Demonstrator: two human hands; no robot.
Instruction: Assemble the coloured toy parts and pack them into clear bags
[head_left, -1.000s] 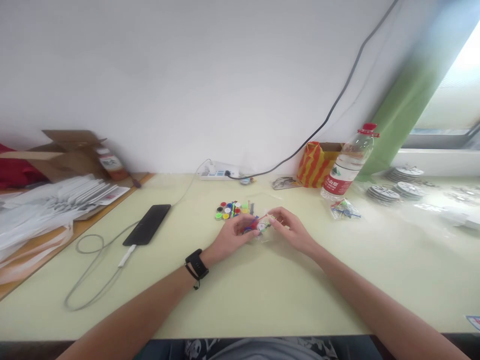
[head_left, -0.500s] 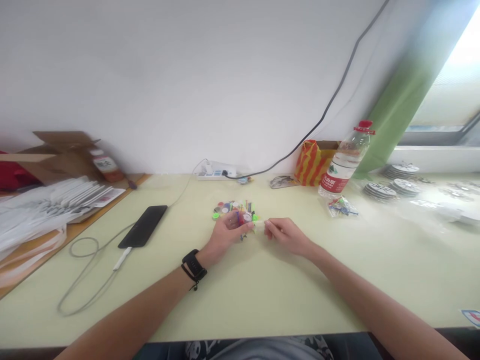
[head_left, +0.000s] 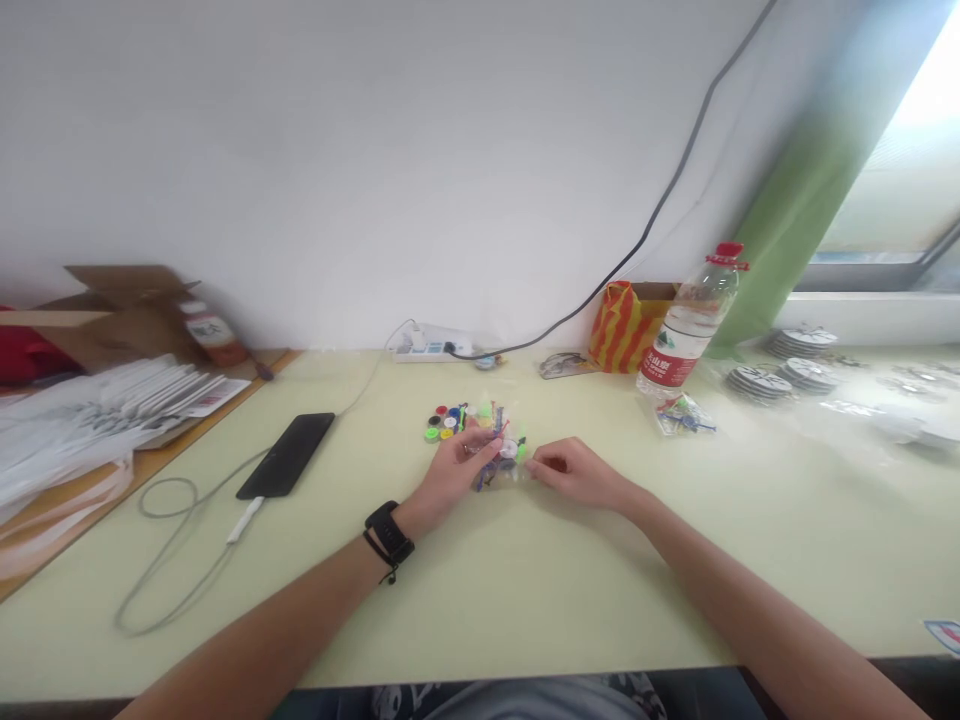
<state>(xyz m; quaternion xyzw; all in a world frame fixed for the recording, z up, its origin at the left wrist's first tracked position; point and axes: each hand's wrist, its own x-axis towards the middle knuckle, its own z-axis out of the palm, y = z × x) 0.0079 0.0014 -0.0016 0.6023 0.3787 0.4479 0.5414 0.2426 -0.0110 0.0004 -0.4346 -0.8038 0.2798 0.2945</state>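
Note:
Near the middle of the table, my left hand [head_left: 459, 468] is closed on a clear plastic bag [head_left: 508, 450] of small coloured parts. Blue, red, white and green pieces show through the plastic. My right hand [head_left: 574, 474] is at the bag's right side, thumb and forefinger pinched together at its edge. What lies between those fingertips is too small to make out. Just behind my left hand, several round coloured caps [head_left: 442, 422] lie loose on the table, in black, red, white, green and yellow.
A black phone [head_left: 287, 455] with a cable lies to the left. Along the wall stand a power strip [head_left: 427, 347], a striped bag [head_left: 616, 328] and a large water bottle [head_left: 688, 325]. Another small bag of parts [head_left: 684, 415] sits before the bottle. Stacked discs [head_left: 759, 383] are at the right.
The bag has tilted lower and slightly right in my left hand, with its coloured parts more spread out. My right hand has stayed near its right edge.

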